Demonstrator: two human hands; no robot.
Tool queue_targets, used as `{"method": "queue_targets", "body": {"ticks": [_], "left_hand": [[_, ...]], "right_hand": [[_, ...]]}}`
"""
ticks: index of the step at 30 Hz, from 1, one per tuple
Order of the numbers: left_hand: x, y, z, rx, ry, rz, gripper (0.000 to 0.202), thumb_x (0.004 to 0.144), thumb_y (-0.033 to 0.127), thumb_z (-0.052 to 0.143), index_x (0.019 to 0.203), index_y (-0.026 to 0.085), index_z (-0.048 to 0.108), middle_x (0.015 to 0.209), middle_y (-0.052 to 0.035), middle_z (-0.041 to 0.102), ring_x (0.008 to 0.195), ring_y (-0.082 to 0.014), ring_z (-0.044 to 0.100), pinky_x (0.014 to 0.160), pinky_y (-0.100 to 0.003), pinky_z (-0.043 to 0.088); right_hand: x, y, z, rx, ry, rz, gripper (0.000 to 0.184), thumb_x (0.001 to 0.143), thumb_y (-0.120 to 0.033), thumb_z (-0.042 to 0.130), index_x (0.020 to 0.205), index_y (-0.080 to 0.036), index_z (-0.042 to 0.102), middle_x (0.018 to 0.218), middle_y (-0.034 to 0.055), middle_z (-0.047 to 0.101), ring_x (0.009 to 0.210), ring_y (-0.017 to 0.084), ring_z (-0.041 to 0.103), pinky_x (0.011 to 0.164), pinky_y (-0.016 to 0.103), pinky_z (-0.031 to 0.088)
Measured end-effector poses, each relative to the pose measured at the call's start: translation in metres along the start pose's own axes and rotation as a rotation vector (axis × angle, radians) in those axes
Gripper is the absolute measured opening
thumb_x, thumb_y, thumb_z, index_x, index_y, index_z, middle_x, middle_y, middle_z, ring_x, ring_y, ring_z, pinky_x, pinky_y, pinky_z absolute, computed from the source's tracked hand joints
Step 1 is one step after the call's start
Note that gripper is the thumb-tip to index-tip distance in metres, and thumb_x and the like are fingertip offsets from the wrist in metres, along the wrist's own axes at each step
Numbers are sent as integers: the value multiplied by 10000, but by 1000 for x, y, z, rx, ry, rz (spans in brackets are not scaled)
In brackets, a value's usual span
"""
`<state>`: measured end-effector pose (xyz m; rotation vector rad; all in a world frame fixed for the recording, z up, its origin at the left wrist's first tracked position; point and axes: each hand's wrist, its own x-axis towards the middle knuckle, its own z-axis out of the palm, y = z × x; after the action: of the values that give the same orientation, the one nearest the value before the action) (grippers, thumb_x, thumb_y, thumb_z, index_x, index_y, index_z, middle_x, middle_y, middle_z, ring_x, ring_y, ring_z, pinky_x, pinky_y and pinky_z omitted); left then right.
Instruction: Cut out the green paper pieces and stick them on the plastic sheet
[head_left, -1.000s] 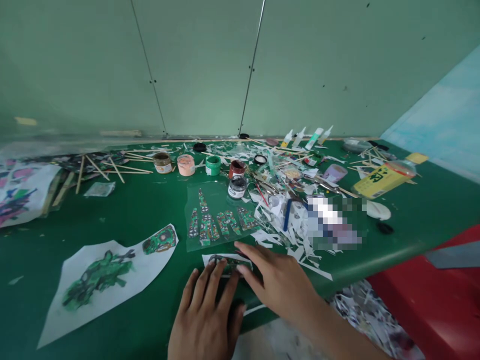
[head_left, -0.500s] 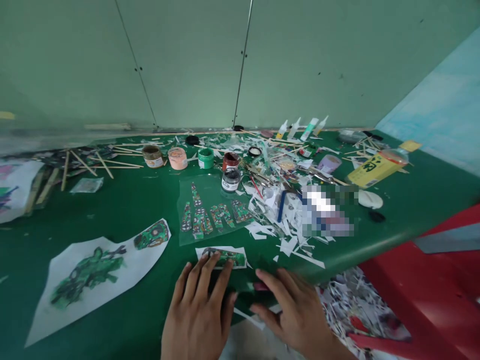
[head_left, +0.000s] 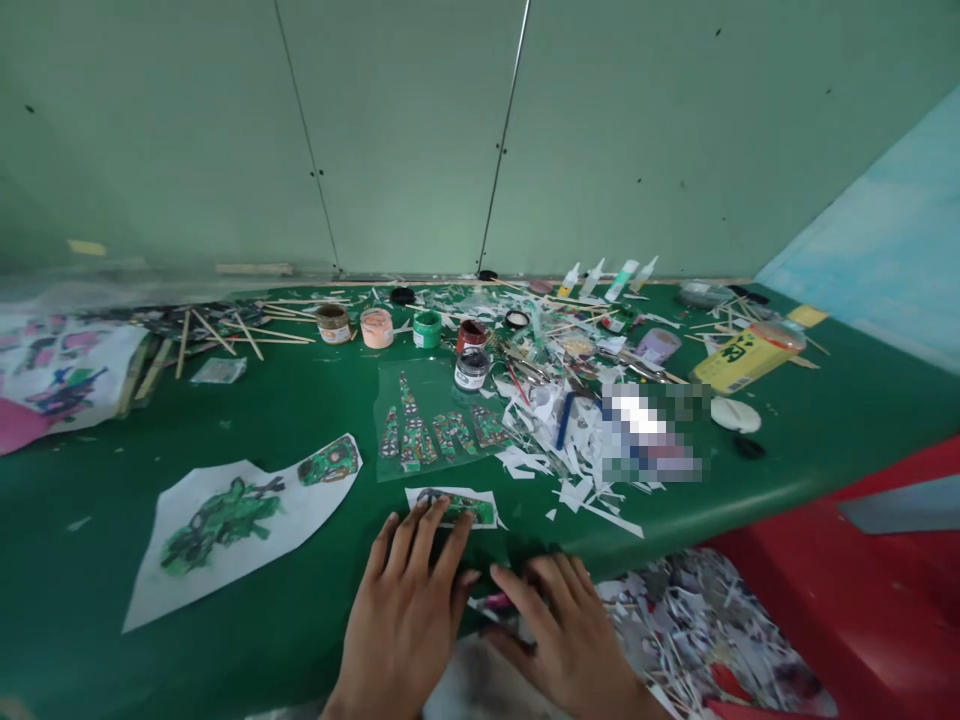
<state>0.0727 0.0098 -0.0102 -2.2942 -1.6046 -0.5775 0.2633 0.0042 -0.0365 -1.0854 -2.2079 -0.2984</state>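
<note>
Painted paper strip [head_left: 484,511] lies near the front edge of the green surface [head_left: 300,590], just nearer than the clear sheet [head_left: 442,388]; it could skew or crease if the left hand [head_left: 409,605] slides, or smear if its paint is damp, which cannot be told. Left hand part-spread, palm down, fingertips on the strip, grasping nothing; right hand [head_left: 566,618] half-curled beside something pink [head_left: 496,601], hold unclear.
</note>
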Motion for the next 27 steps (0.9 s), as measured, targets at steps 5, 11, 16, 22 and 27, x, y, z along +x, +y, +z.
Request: {"method": "queue_targets", "body": {"ticks": [5,11,16,22,27], "left_hand": [[4,-5,-1,-10,-44,20,382,936,296,446,1300,304,563,1315,-46,596,1114,-253,581,923,-422,466],[14,-17,-6,-61,-43,25,322,949,225,407,1168,263,640,1199,-31,667,976,-221,617,747,-374,480],[7,-14,-3,-35,19,42,350,937,174,391,1177,226,641,1225,-49,660,1065,-228,606,878,-398,471],[1,-4,0,-56,53,-2,348,960,246,383,1206,249,630,1235,-24,664,1080,-217,619,980,-416,442],[-1,-5,2,-76,85,12,347,963,248,377,1199,225,631,1208,-24,683,1076,-209,624,992,-407,434]], "right_hand": [[-4,17,-1,17,-50,-11,173,939,-238,516,1036,-257,658,780,21,591,731,178,540,725,326,424],[-5,40,-10,107,-76,-5,238,904,-103,469,835,-240,651,709,10,607,674,165,552,665,299,438],[-2,66,-35,-135,-78,346,246,944,-218,403,958,-241,648,815,55,684,635,198,640,509,293,463],[41,53,-39,-69,-177,320,316,987,-329,352,1104,-212,621,846,84,736,592,197,680,464,272,468],[85,26,-3,32,-381,49,361,952,-235,375,1179,-243,656,907,52,741,568,153,655,459,270,408]]}}
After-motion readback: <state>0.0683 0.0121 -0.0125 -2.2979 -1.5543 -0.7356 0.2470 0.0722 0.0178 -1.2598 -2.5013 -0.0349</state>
